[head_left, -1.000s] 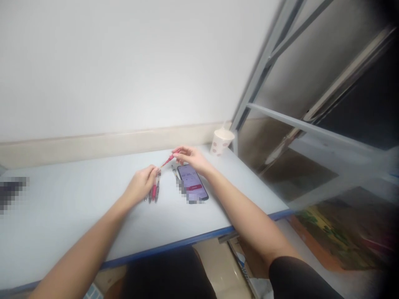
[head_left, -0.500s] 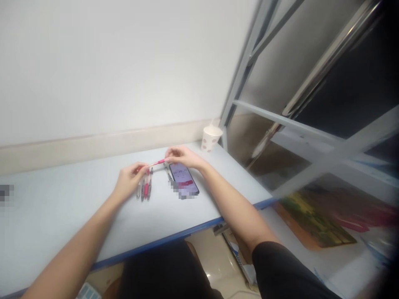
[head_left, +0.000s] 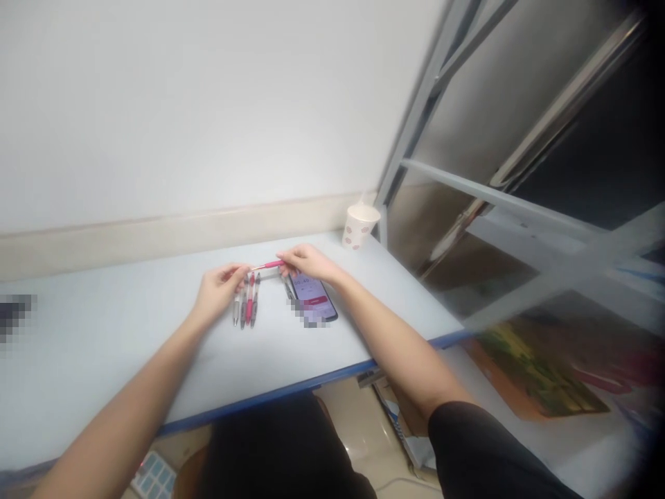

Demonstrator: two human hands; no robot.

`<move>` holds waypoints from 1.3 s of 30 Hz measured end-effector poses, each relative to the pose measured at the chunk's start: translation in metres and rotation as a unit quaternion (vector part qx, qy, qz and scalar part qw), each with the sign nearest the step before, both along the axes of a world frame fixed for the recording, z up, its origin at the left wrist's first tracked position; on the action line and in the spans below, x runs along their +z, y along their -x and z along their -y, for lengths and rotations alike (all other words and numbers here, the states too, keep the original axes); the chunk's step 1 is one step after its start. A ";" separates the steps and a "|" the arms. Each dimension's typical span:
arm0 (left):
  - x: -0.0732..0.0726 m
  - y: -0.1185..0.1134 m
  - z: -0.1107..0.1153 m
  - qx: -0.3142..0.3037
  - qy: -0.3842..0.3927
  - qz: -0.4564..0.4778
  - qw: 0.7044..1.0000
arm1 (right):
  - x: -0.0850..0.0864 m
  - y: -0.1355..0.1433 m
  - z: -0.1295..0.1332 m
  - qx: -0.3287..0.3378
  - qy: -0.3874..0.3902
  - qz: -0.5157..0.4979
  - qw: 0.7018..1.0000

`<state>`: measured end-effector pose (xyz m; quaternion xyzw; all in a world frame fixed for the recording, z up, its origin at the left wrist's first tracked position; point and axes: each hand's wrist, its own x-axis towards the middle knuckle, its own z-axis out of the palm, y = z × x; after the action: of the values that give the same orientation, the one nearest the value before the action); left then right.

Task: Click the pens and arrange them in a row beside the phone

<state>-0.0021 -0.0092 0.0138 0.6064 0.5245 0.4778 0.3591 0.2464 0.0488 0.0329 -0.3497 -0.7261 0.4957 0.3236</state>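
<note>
A pink-red pen (head_left: 273,264) spans the gap between my two hands, its thin pale end pointing left. My left hand (head_left: 221,287) pinches that thin end with thumb and fingers. The fingers of my right hand (head_left: 307,262) are closed around the thicker pink-red end, above the top of a phone (head_left: 318,299). Below and right of my left hand, several pens lie side by side on the table, among them a red one (head_left: 249,305) and a grey one (head_left: 255,305). My left fingers partly cover their upper ends. Another dark pen (head_left: 289,287) lies along the phone's left edge.
A paper cup (head_left: 359,227) stands at the table's back right, near a metal frame (head_left: 410,132). The white table (head_left: 129,333) has a blue front edge and meets the wall behind. A dark blurred object lies far left. A lower shelf at right holds a picture-covered item (head_left: 540,374).
The view has shifted slightly, so the table things appear a little further right and higher. Both hands keep hold of the pink-red pen; the red bit seen within my left fingers no longer shows.
</note>
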 end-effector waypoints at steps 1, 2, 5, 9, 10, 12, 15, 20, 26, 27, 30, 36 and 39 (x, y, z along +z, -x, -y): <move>0.001 0.000 0.000 0.004 0.003 0.005 1.000 | -0.001 0.001 0.000 0.004 -0.004 -0.019 1.000; 0.001 0.000 -0.001 0.005 0.005 0.011 1.000 | -0.002 0.002 0.000 0.009 -0.005 -0.046 0.999; 0.003 0.000 -0.001 0.000 0.010 0.039 0.999 | -0.004 0.004 -0.001 0.013 0.004 -0.096 0.995; 0.001 0.001 -0.001 -0.014 0.013 0.053 0.998 | -0.003 0.006 0.005 -0.019 -0.009 -0.020 1.000; 0.000 0.001 -0.001 -0.017 0.008 0.050 0.999 | -0.002 0.006 0.007 -0.021 -0.015 0.001 1.000; 0.001 0.001 -0.001 -0.021 -0.009 0.042 0.999 | -0.001 0.007 0.010 -0.014 -0.022 0.020 0.999; 0.005 0.003 0.003 -0.021 -0.043 0.024 0.999 | -0.001 0.010 0.012 -0.008 -0.012 -0.002 1.000; 0.017 0.002 0.013 -0.019 -0.095 -0.019 0.995 | 0.001 0.012 0.014 -0.004 0.004 -0.022 1.000; 0.014 -0.008 0.009 0.025 -0.052 0.143 0.988 | 0.013 0.004 0.020 0.049 0.007 0.018 0.999; 0.013 -0.009 0.007 0.029 -0.046 0.160 0.986 | 0.013 0.004 0.019 0.064 0.002 0.040 0.997; 0.010 -0.009 0.004 0.017 -0.026 0.156 0.987 | 0.009 0.005 0.017 0.091 -0.035 0.084 0.992; 0.008 -0.013 0.010 -0.047 0.068 0.157 0.984 | -0.003 0.019 0.026 0.134 -0.009 -0.030 0.990; 0.005 -0.017 0.012 -0.071 0.085 0.162 0.981 | -0.005 0.028 0.035 0.128 -0.001 -0.041 0.991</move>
<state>0.0146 -0.0214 0.0186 0.5240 0.4542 0.4963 0.5224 0.2188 0.0133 0.0280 -0.2328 -0.7517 0.5460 0.2873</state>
